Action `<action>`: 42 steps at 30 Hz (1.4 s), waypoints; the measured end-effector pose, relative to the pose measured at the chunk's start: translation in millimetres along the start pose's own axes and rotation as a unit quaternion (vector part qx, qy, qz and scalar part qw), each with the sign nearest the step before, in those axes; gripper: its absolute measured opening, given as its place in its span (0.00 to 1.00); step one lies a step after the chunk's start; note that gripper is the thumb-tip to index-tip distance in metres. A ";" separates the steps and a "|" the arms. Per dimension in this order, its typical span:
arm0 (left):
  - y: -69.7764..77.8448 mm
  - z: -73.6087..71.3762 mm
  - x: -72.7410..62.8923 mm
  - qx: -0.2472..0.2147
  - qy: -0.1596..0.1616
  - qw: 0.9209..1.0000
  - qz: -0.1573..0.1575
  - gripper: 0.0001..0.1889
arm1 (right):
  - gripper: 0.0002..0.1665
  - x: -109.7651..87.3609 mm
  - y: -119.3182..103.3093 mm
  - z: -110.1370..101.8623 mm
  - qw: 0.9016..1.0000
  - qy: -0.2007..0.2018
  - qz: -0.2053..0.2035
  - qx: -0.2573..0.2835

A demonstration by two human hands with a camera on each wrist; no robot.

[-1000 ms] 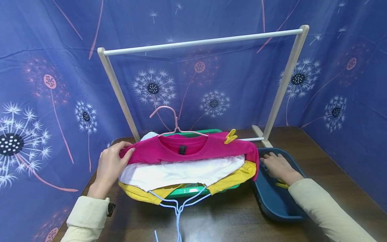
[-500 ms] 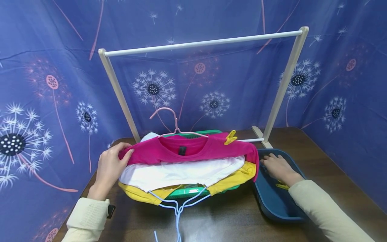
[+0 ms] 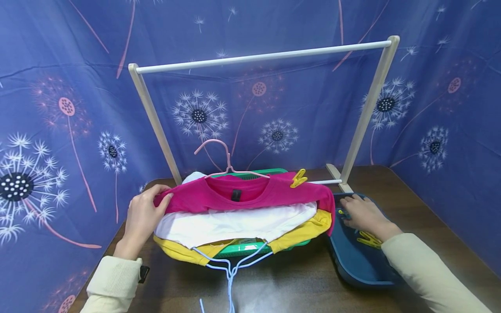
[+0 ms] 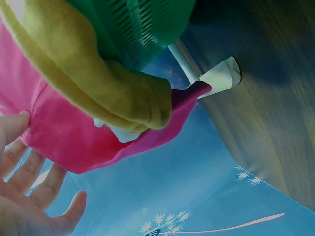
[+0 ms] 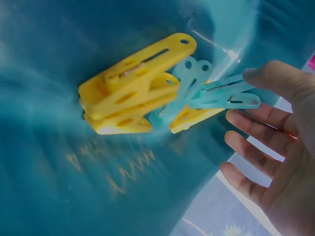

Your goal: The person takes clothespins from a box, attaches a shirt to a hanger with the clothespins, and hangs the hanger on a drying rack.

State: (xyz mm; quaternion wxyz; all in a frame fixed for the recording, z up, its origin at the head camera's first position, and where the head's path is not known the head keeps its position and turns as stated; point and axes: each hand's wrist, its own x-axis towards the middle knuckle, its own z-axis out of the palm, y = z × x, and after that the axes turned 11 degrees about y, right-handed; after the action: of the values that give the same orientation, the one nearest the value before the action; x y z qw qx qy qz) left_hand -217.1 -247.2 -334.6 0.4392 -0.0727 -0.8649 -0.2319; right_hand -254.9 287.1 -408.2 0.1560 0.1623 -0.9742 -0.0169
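Observation:
My left hand [image 3: 144,217] pinches the left shoulder of a magenta shirt [image 3: 188,198] between thumb and fingers. The left wrist view shows the fingers behind the magenta cloth [image 4: 74,142]. That shirt hangs on a pink hanger [image 3: 228,163], and a yellow clothespin [image 3: 298,178] grips its other shoulder. Inside a dark blue tray [image 3: 344,261], my right hand [image 3: 365,215] holds a teal clothespin [image 5: 226,93] by its handles, thumb on one and index finger at the other. Yellow clothespins [image 5: 133,78] and another teal clothespin [image 5: 189,78] lie against it.
Beneath the magenta shirt lie a white garment [image 3: 235,221] and a yellow garment [image 3: 301,232]. Blue hangers [image 3: 231,269] poke out toward the front. A green basket [image 3: 242,248] sits underneath. Behind stands a rack with a white rod [image 3: 266,55] and wooden posts [image 3: 369,108].
My right hand has shifted slightly right within the tray, exposing more of the clothespins. The left hand and the shirts stay in place.

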 end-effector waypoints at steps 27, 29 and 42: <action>-1.6 0.3 -1.4 0.010 0.006 1.000 -0.003 0.10 | 0.21 9.3 5.8 -72.3 0.994 0.109 -0.009 0.031; -1.6 0.5 -1.5 0.009 0.007 1.000 -0.002 0.10 | 0.21 11.1 4.5 -76.9 0.992 0.120 -0.012 0.038; -2.3 2.4 -1.9 0.012 0.014 1.000 -0.001 0.09 | 0.20 25.3 -19.4 -108.1 0.970 0.224 -0.061 0.066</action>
State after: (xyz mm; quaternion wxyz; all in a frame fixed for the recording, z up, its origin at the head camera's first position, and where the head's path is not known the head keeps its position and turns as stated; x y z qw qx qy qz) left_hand -218.5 -248.0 -338.0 0.4522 -0.0633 -0.8613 -0.2227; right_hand -238.1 262.5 -299.5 0.3575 0.2315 -0.9016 0.0751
